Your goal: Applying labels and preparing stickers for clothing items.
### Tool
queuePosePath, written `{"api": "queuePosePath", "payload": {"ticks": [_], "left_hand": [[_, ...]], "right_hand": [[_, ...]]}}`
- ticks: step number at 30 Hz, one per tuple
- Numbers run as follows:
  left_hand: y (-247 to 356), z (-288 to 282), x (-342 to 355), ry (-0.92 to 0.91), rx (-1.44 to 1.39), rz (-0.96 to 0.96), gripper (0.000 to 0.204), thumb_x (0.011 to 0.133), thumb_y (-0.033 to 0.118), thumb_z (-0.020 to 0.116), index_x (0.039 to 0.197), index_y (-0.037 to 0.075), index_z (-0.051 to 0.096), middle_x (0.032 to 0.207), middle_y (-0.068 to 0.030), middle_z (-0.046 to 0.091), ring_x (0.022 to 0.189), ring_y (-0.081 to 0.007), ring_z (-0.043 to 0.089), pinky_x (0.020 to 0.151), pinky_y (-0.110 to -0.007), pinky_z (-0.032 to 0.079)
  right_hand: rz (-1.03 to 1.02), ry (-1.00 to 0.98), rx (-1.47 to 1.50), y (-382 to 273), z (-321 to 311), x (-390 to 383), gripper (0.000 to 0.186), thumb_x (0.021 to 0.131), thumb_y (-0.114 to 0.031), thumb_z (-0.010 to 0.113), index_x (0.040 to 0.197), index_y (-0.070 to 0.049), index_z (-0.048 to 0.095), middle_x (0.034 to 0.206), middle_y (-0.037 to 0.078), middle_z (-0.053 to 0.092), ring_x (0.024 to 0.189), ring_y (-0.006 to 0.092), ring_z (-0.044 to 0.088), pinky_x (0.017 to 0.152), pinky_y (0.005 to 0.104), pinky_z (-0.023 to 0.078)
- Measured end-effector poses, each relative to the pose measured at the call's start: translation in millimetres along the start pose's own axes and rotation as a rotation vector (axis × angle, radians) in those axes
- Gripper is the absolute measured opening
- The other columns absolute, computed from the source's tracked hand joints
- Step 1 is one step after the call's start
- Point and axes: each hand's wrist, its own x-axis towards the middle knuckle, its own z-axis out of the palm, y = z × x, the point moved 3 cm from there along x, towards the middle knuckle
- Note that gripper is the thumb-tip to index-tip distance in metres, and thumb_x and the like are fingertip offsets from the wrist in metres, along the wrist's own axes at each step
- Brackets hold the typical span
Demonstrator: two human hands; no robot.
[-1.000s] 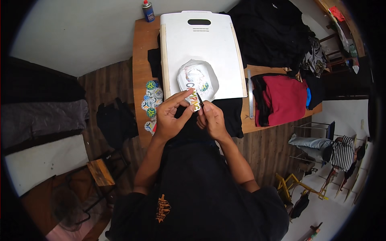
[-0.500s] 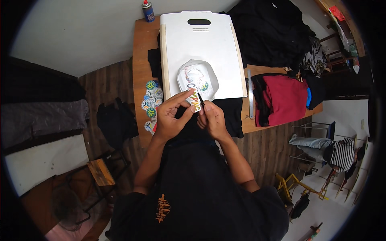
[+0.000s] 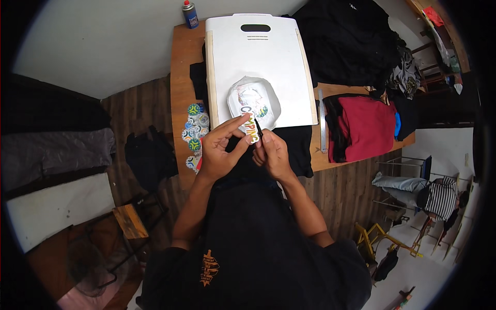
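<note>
Between its thumb and fingers my left hand (image 3: 219,150) pinches a narrow cutout (image 3: 252,133) with colourful letters. The cutout slants across the near side of a white, many-sided bowl (image 3: 275,111). My right hand (image 3: 274,157) is closed on a thin dark tool (image 3: 259,127), whose tip lies along the cutout's right edge; its exact kind is hard to make out. Inside the bowl are a round green-and-blue patterned piece (image 3: 262,111) and small scraps. The bowl stands at the near end of a white board (image 3: 222,57) with a handle slot.
Left of the board, several round patterned pieces (image 3: 195,126) lie on the wooden table (image 3: 183,67). A spray can (image 3: 190,14) stands at its far left corner. To the right are a metal ruler (image 3: 323,124), folded red cloth (image 3: 364,126) and piled black garments (image 3: 346,41).
The lettered cutout has turned slightly between my fingers, beside the dark tool. Both hands stay in nearly the same place.
</note>
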Motion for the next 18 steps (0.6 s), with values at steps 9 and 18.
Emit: {"api": "queuePosePath", "payload": {"ticks": [9,18], "left_hand": [[-1.7,-1.2,-0.6,-0.009,0.009,-0.008,0.048,0.084,-0.01,0.063,0.131,-0.006,0.052,0.099,-0.0097,0.065,0.09,-0.0086,0.061,0.089,-0.024,0.046],[-6.5,-2.0,-2.6,0.08,-0.016,-0.037,0.049,0.084,-0.01,0.064,0.131,-0.009,0.049,0.105,-0.0118,0.065,0.088,-0.0085,0.063,0.085,-0.022,0.048]], "right_hand": [[-0.008,-0.003,0.007,2.2,-0.9,-0.6,0.034,0.104,-0.034,0.037,0.087,-0.006,0.045,0.052,-0.003,0.029,0.042,0.0068,0.023,0.041,0.0245,0.021],[-0.015,0.095,0.039,8.1,-3.7,-0.5,0.039,0.105,-0.039,0.029,0.097,-0.006,0.047,0.055,-0.001,0.032,0.044,0.0079,0.026,0.044,0.0241,0.024]]}}
